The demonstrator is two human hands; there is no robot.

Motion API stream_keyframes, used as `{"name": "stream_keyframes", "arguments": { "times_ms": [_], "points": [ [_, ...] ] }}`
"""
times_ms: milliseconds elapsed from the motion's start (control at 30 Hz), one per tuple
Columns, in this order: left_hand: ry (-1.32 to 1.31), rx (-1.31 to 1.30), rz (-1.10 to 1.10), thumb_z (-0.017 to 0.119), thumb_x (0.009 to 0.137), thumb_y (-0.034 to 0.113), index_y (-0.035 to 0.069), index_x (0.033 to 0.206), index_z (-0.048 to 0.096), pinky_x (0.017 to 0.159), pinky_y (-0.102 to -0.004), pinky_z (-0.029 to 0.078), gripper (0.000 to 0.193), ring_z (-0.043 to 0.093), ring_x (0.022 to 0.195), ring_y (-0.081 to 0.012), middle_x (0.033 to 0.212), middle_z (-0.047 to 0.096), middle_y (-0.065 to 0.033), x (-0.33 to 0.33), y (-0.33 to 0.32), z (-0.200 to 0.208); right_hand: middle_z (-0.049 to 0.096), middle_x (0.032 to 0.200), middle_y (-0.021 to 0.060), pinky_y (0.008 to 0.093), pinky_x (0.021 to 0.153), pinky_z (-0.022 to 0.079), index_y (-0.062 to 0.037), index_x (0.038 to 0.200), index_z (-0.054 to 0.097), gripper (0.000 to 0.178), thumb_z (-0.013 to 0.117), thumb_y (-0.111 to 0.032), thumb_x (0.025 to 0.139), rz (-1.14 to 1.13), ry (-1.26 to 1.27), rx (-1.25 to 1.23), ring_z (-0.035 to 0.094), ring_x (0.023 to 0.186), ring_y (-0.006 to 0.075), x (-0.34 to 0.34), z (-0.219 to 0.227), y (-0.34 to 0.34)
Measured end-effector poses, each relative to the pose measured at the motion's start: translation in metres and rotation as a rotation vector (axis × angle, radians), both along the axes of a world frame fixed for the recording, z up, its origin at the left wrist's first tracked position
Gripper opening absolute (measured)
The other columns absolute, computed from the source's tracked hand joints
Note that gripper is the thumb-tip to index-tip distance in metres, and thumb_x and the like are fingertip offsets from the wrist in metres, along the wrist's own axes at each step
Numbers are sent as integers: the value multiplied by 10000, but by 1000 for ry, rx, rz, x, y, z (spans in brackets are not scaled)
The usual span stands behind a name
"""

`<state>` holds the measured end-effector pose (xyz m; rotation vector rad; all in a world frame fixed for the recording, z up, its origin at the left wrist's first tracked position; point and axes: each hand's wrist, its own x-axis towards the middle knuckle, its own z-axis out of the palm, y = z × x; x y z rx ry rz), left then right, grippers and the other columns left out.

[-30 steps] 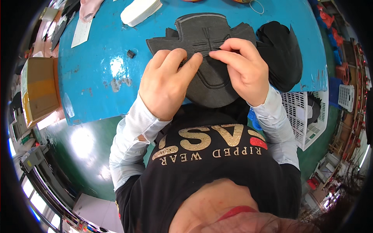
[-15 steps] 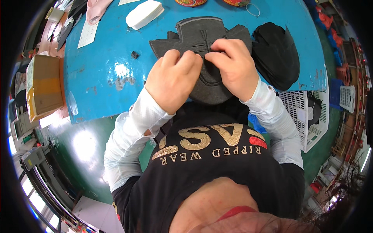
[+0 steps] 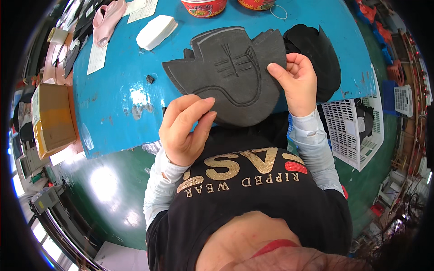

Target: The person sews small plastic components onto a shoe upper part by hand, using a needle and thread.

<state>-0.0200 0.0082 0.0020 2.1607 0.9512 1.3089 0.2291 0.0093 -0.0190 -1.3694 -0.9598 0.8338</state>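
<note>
A stack of flat black foam-like cut pieces (image 3: 235, 95) lies at the table's near edge. The top piece has a rounded near end, pointed side wings and pressed-in curved and crossing lines. At its right edge my right hand (image 3: 298, 83) is closed, with the thumb on top and the fingers at the rim. My left hand (image 3: 185, 128) is by the lower left edge, its thumb and forefinger apart. Nothing shows between them. Just right of the stack lies a pile of black rounded pieces (image 3: 318, 58).
The blue table (image 3: 117, 81) also bears a white block-shaped pile (image 3: 157, 32), red patterned tubs (image 3: 203, 8), a pink cloth item (image 3: 107, 20) and a small black bit (image 3: 150, 79). A cardboard box (image 3: 54, 119) stands left; a white plastic basket (image 3: 348, 135) stands low on the right.
My hands have parted from over the middle of the black piece, the left going down and left, the right moving to its right edge. More of its surface shows.
</note>
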Motion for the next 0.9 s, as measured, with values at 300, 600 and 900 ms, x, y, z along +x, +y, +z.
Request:
{"name": "stream_keyframes", "arguments": {
  "times_ms": [300,600,900],
  "points": [
    [-454,-512,-238,629,850,-121,-24,1104,647,766,-278,533,273,637,878,-177,1085,589,-133,3,-10,4,643,857,-8,219,688,465,-25,950,635,113,721,-57,884,-367,127,386,555,742,61,56,37,0],
    [-769,-941,-366,579,918,-42,-10,1215,567,806,-325,558,299,663,949,-240,1101,624,-149,23,1,13,703,977,103,325,739,521,-54,950,741,234,822,-78,732,-138,-1064,314,646,850,253,88,-3,-21],
    [-736,-816,-403,669,858,-88,-15,1072,678,879,-302,521,226,656,975,-200,1069,677,-125,26,2,0,698,945,62,250,748,519,-22,1025,667,200,734,4,838,549,-77,297,655,816,122,-25,37,-18]
  ]
}}
